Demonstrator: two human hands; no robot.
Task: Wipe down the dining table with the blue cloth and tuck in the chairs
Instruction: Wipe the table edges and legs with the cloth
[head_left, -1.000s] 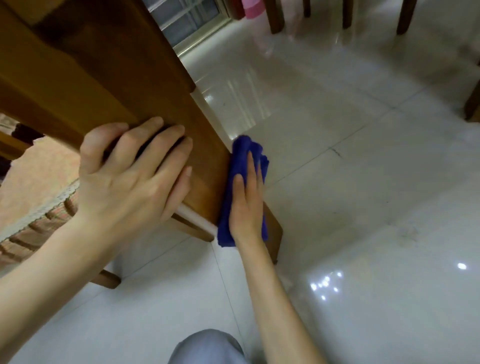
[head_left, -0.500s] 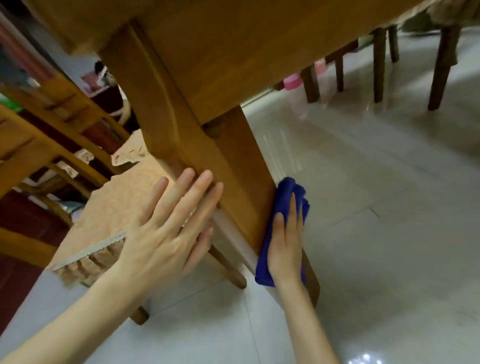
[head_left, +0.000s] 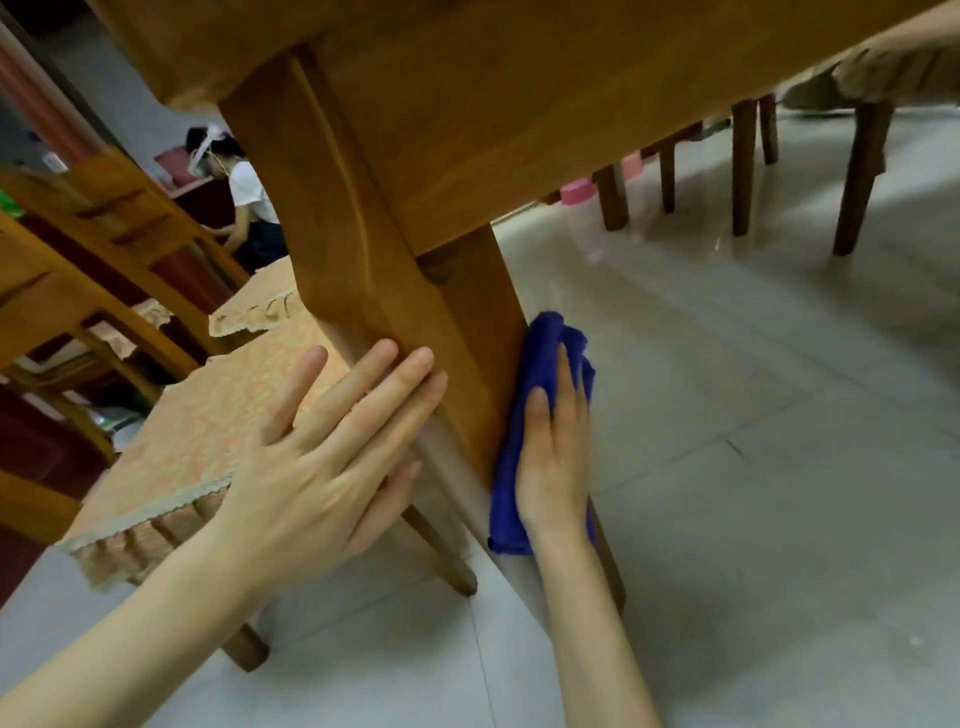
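I look from low down at the wooden dining table's leg (head_left: 457, 332) and the underside of its apron (head_left: 519, 104). My right hand (head_left: 556, 457) presses the blue cloth (head_left: 540, 353) flat against the right face of the leg, fingers pointing up. My left hand (head_left: 332, 457) rests flat with spread fingers on the left face of the same leg and holds nothing. A chair with an orange patterned seat cover (head_left: 208, 415) stands just left of the leg, behind my left hand.
More wooden chairs (head_left: 78, 291) stand at the left. Dark chair legs (head_left: 743, 166) and a pink object (head_left: 576, 192) are on the far side under the table. A person in a white top (head_left: 249, 192) sits in the background. Glossy pale floor tiles (head_left: 753, 467) spread to the right.
The view has tilted up, showing the table's underside and far chair legs. Both hands have kept their places on the leg, right hand with the cloth against its right face.
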